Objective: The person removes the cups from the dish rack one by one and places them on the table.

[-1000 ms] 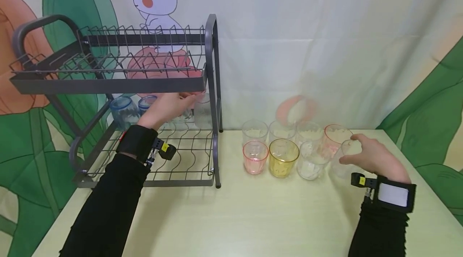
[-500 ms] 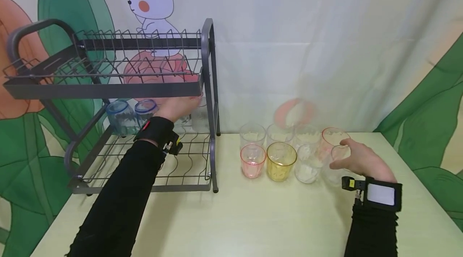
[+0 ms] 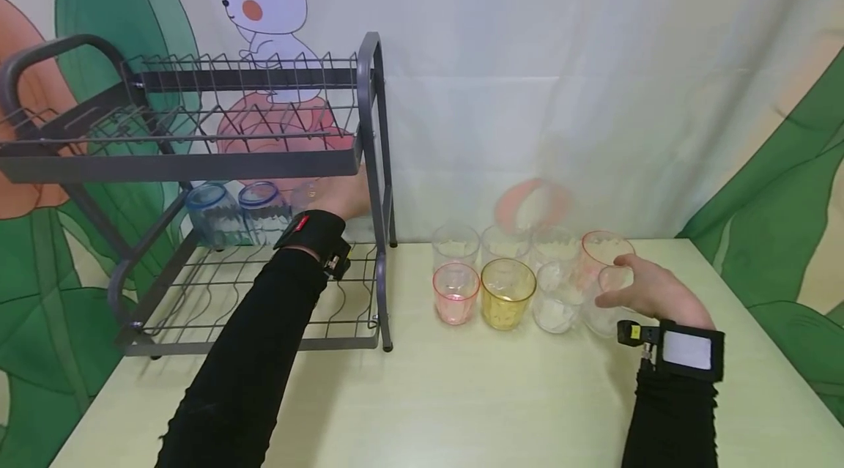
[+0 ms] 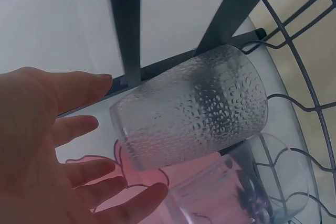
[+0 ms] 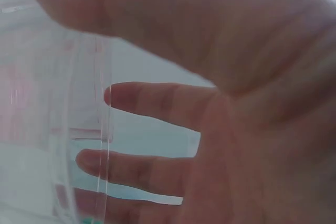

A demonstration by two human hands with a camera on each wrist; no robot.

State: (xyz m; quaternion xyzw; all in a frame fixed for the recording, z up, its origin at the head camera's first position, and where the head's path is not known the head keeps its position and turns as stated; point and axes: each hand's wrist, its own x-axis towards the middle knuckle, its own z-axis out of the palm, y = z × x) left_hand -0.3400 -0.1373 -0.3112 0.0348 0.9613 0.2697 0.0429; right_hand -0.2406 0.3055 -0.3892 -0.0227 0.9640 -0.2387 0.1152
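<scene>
My left hand (image 3: pixel 344 195) is inside the lower tier of the dark rack, its fingertips hidden in the head view. In the left wrist view, that hand (image 4: pixel 63 150) has its fingers spread beside a clear bumpy-textured drinking glass (image 4: pixel 194 108), which leans on the rack's back. A smooth clear glass (image 4: pixel 236 192) lies next to it. At the table's right, my right hand (image 3: pixel 659 292) curls around the upper part of a clear glass (image 3: pixel 601 318). From the right wrist, the thumb and fingers of my hand (image 5: pixel 226 108) appear on opposite sides of the glass rim (image 5: pixel 63 129).
The two-tier wire rack (image 3: pixel 178 166) stands on the left, its upper tier overhanging my left hand. Blue glasses (image 3: pixel 217 219) lean in the lower tier. On the table (image 3: pixel 475 395), a pink glass (image 3: pixel 455 299), a yellow glass (image 3: pixel 506 299) and several clear glasses (image 3: pixel 456 244) stand close together.
My left hand has moved rightward and deeper into the rack's lower tier, toward its right post. The right hand stays at the same clear glass. The head view has shifted slightly.
</scene>
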